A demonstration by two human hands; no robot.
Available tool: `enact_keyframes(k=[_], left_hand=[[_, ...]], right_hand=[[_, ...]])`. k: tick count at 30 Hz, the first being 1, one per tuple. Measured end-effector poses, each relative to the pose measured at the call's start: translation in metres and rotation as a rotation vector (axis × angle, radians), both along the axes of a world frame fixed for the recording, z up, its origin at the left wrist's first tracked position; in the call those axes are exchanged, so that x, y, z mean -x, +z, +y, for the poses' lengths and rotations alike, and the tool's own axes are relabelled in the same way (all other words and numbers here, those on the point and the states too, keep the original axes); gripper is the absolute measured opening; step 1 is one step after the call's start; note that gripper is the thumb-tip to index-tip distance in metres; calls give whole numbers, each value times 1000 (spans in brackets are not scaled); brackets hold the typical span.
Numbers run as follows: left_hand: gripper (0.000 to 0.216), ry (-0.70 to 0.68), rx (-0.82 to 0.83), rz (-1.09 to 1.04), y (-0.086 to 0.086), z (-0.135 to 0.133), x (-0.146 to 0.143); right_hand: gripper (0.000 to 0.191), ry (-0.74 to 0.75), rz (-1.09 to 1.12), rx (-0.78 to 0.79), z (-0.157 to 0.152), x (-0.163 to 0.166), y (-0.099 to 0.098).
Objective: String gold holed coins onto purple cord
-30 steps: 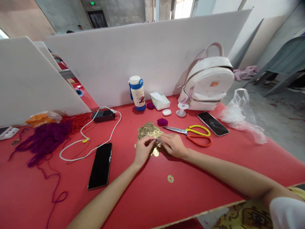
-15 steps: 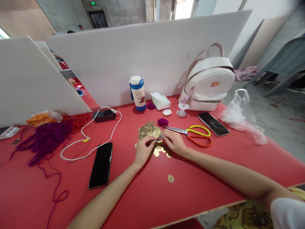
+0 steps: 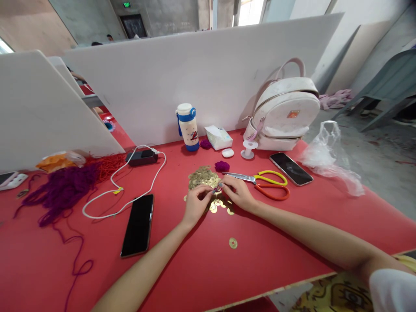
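Note:
My left hand (image 3: 197,203) and my right hand (image 3: 238,193) meet over a pile of brass-coloured coins (image 3: 202,175) with holes in their middles. Both are closed, thumb against fingers, on a small loop of purple cord (image 3: 217,188). Fingertips hide most of the cord, and I cannot tell if a coin is on it. Several coins lie under and beside my fingers, while a single coin (image 3: 233,243) rests apart, nearer the table's front edge. Just beyond my right hand are scissors (image 3: 256,178) with one yellow and one red handle. A small purple yarn bundle (image 3: 222,166) sits behind the pile.
On the red table (image 3: 195,268), a black phone (image 3: 138,225) and white cable (image 3: 112,182) lie left, with purple yarn (image 3: 69,186) farther out. Behind stand a bottle (image 3: 188,128), tissue pack (image 3: 219,138), spool (image 3: 248,149) and backpack (image 3: 286,117). Another phone (image 3: 290,169) lies right.
My right fingers have shifted very slightly, and the cord loop between the fingertips shows a little more. Everything else lies as before.

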State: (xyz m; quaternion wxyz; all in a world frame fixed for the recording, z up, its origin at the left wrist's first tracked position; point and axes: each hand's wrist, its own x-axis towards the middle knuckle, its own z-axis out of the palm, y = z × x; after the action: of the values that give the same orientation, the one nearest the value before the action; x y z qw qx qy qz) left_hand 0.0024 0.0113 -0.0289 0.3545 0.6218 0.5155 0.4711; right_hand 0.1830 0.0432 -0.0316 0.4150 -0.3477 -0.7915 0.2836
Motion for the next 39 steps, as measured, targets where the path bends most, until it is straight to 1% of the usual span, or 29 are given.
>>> enact_keyframes(k=[3,5,7,10,12,16,26,39], left_hand=[[10,2,-1,-2,0,0,0],[9,7,-2,-11,0,-1,0],[9,10,-8,-26,0,-1,1],[10,8,-18,-44,0,-1,1],[10,9,-15,-47,0,-2,1],[11,14,-6,-45,0,-2,1],[10,9,-15,-44,-3,-1,2],[11,8,-13,-6,0,-1,1]], right_hand=[[28,13,71,-1,2,-1,1],[29,-14,123,2,5,-2,1],[23,-31,133,-2,7,-1,0],[11,8,80,-17,9,0,-1],[7,35,65,-24,9,1,-2],[4,38,90,-30,8,1,-2],[5,3,101,-33,8,0,-4],[3,64,47,-26,10,-1,-5]])
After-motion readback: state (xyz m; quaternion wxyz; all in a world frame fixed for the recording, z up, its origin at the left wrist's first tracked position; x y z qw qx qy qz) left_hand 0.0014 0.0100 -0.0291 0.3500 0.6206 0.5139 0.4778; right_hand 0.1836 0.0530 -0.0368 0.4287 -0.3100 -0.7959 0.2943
